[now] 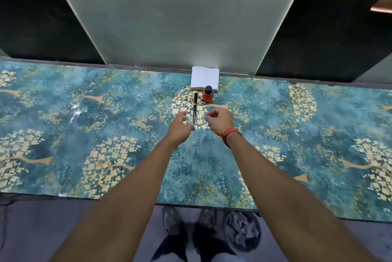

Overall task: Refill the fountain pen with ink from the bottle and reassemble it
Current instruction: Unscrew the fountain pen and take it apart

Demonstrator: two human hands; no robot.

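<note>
A black fountain pen point(195, 106) lies capped on the patterned table, pointing away from me. Just to its right stands a red ink bottle point(207, 94) with a black cap on. My left hand point(179, 127) hovers just left of the pen's near end, fingers spread and empty. My right hand point(219, 119), with a red thread band on the wrist, hovers just right of the pen, fingers loosely curled and empty. Neither hand touches the pen.
A white open notebook point(205, 78) lies behind the bottle against the grey wall panel point(180, 17). The table point(106, 134) has a teal and gold floral cover. Below its near edge stands a round bin point(242, 231) with crumpled paper, beside my feet.
</note>
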